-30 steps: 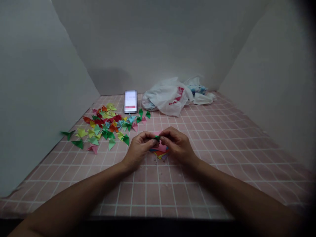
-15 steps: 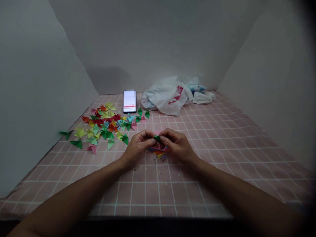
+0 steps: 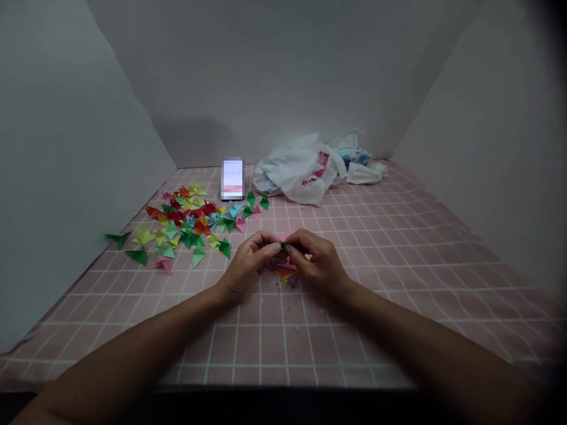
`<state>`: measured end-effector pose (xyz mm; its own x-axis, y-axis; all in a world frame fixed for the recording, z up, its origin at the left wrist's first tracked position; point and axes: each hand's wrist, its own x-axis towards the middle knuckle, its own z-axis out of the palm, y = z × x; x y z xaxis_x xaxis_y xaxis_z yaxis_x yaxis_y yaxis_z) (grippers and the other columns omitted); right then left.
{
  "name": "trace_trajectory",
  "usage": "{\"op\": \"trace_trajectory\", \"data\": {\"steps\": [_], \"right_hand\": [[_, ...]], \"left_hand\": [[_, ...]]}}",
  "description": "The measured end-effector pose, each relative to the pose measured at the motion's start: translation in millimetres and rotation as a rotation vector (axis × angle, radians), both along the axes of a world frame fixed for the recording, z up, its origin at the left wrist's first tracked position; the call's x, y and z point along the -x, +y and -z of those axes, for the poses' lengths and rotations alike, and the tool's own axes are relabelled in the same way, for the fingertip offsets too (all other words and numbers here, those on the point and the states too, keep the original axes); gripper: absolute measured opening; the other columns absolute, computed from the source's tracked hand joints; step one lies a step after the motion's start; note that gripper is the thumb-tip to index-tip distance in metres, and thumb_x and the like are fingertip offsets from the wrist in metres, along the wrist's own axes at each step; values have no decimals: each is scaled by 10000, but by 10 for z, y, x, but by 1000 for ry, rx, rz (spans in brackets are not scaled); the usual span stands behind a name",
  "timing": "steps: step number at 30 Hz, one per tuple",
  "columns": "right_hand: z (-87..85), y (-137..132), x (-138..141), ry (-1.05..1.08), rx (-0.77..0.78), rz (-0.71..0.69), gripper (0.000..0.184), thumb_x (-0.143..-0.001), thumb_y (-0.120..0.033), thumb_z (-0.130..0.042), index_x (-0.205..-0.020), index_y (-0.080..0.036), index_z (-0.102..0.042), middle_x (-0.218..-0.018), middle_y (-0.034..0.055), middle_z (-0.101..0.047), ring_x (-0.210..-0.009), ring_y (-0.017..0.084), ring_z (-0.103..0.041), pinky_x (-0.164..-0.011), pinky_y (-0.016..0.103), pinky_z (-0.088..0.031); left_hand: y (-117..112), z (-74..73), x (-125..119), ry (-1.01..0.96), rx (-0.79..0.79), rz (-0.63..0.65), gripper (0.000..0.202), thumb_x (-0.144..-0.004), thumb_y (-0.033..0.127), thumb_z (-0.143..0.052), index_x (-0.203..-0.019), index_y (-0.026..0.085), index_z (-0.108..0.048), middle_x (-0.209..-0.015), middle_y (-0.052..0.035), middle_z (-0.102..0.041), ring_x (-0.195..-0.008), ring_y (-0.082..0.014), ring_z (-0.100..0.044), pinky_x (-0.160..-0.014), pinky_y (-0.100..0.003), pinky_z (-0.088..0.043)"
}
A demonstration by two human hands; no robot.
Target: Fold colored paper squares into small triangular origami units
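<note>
Between my two hands is a small piece of folded green paper [image 3: 282,245], mostly covered by the fingertips. My left hand [image 3: 254,260] pinches it from the left with thumb and index finger. From the other side, the thumb and forefinger of my right hand [image 3: 321,260] are closed on it too. Beneath the hands lies a stack of coloured paper sheets [image 3: 287,274], with pink, orange and yellow edges showing. To the left spreads a pile of folded paper cranes [image 3: 190,238] in green, yellow, red, orange, pink and light blue.
A phone [image 3: 233,179] with a lit, blurred screen stands behind the cranes. White plastic bags [image 3: 296,171] lie crumpled at the back. A pink checked cloth [image 3: 381,330] covers the table, and pale walls [image 3: 283,77] enclose it on three sides.
My right thumb and fingers have shifted slightly around the green paper, and a little more of the stack's right side shows. Both hands stay in nearly the same place.
</note>
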<state>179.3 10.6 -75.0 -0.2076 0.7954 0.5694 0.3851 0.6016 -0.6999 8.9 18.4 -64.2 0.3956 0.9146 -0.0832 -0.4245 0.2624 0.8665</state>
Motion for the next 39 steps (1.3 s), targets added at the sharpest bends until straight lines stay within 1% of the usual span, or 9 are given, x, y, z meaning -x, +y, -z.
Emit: {"op": "trace_trajectory", "data": {"steps": [5,9,12,19,23,28,31,34,39], "right_hand": [[8,18,-14,62,109,2,104,-904,-141,-564,-844,-197,-628,-766,17,-652,-684,154,-606,-641,283,-456],[-15,9,-9,18,45,-2,121,-906,-126,-562,-840,-204,-626,-757,11,-635,-690,154,-590,-648,285,-445],[-29,-3,1,-15,6,-2,139,-914,-109,-555,-837,-203,-620,-769,12,-634,-699,152,-585,-660,288,-440],[-2,19,-9,23,50,8,113,-906,-128,-562,-843,-198,-624,-761,10,-638,-693,152,-589,-658,289,-440],[-1,24,-16,41,85,8,107,-903,-137,-557,-856,-199,-630,-770,15,-646,-700,155,-599,-656,290,-447],[-19,10,-16,4,69,21,116,-919,-150,-547,-855,-209,-624,-776,19,-647,-702,159,-593,-641,291,-444],[-30,1,-10,-18,29,18,120,-920,-141,-551,-842,-207,-614,-776,19,-645,-692,157,-585,-647,294,-441],[-38,-6,-4,-28,-18,10,131,-919,-125,-546,-833,-203,-606,-778,22,-640,-701,160,-588,-664,297,-443],[-45,-11,3,-38,-35,9,136,-925,-122,-533,-841,-208,-598,-782,22,-636,-709,162,-593,-662,294,-446]], "left_hand": [[-1,3,-2,-14,9,3,288,-707,253,-849,-883,144,-648,-774,-5,-717,-698,-118,-693,-727,-246,-561],[-2,-6,-6,-36,12,2,276,-738,293,-841,-858,138,-647,-764,1,-699,-689,-109,-686,-712,-232,-557],[-4,-8,-6,-26,19,10,268,-742,286,-840,-848,135,-646,-766,-2,-701,-687,-106,-685,-718,-231,-557],[6,16,4,-26,17,12,265,-726,227,-830,-895,142,-646,-813,-6,-713,-725,-114,-701,-757,-243,-557],[6,11,4,-16,20,12,251,-736,224,-819,-899,148,-644,-808,-5,-714,-719,-114,-698,-757,-250,-554],[6,19,6,17,-2,6,287,-726,249,-840,-907,156,-637,-815,1,-713,-728,-114,-693,-761,-251,-551],[13,48,13,77,-40,-2,344,-708,254,-866,-928,166,-616,-821,6,-712,-745,-112,-686,-752,-238,-537],[16,58,16,154,-115,-28,338,-725,273,-856,-920,174,-597,-825,11,-698,-760,-120,-679,-748,-244,-531],[-12,-2,10,251,-203,-77,343,-738,281,-843,-912,182,-565,-826,15,-670,-788,-130,-674,-752,-249,-535]]}}
